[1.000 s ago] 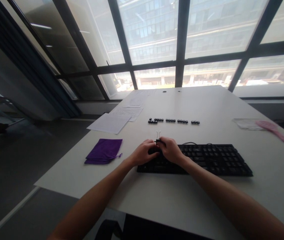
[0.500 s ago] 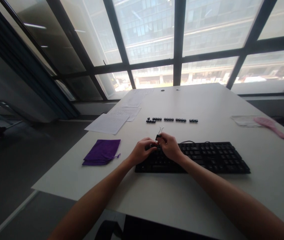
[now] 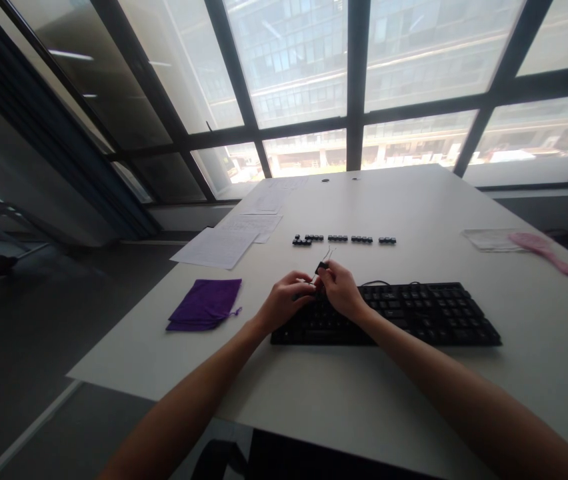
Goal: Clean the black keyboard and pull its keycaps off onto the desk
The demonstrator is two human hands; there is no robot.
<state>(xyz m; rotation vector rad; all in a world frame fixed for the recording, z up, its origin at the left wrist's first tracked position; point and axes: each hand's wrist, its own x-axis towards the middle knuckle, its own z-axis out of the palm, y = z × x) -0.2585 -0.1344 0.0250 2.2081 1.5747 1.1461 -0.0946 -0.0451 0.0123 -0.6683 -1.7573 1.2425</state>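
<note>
A black keyboard [image 3: 414,313] lies on the white table, its left part under both hands. My right hand [image 3: 343,290] is closed on a small black tool [image 3: 321,267] with thin wire prongs, held tilted above the keyboard's upper left area. My left hand [image 3: 287,299] is beside it, fingers bent and pinched together near the tool's lower end; what they hold is too small to make out. Beyond the keyboard, several loose black keycaps [image 3: 361,240] stand in short groups in a row, with a second short row at the left end.
A purple cloth pouch [image 3: 204,305] lies left of the hands. Paper sheets [image 3: 217,247] are at the table's left edge. At the right are a pink hairbrush [image 3: 541,250] and a whitish flat packet [image 3: 489,241]. Windows rise behind the table.
My right hand has shifted slightly up and right, and the tool is tilted more to the right. My left hand has hardly moved.
</note>
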